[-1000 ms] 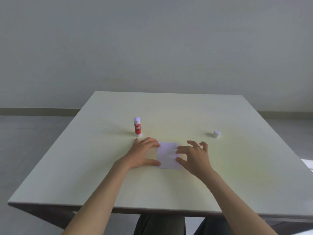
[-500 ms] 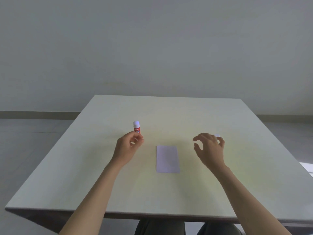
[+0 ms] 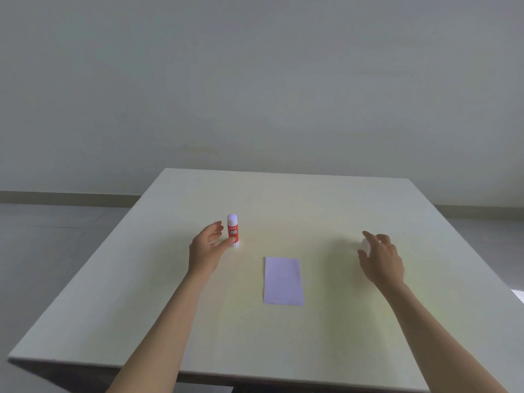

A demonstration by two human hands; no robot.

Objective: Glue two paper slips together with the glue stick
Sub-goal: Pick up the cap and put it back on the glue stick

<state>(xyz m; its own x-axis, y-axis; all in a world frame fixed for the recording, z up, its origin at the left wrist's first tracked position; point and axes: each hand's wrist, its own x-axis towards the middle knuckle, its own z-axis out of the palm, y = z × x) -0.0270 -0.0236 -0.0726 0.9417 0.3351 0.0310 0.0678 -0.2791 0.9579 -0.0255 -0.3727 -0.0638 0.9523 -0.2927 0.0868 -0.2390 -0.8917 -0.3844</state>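
The fingers (image 3: 218, 226) of the left hand (image 3: 205, 249) are spread in an open curl around the near left side of the glue stick (image 3: 233, 230), with the thumb tip at its base; whether skin touches plastic cannot be told, and nothing is held yet. The fingers (image 3: 368, 236) of the right hand (image 3: 381, 260) are likewise parted, arched over a small white cap (image 3: 365, 245), which is blurred and partly hidden, so contact there cannot be confirmed either.

The glue stick is seen standing upright on the pale counter (image 3: 283, 194), uncapped, its white tip exposed above a red label. The paper slips (image 3: 282, 280) lie flat nearer the person than the glue stick and to its right, appearing as a single pale rectangle; two sheets stacked together cannot be told apart. The cap sits far to the right of the glue stick, well apart from it.

Judged from this, the gluing looks finished and recapping is in hand. The tall, narrow stick could be knocked over by the thumb if the grasp is closed off-centre, and its exposed tip could smear the counter. The light cap could be flicked away by a hurried pinch. The slips could be shifted if brushed by a passing forearm.
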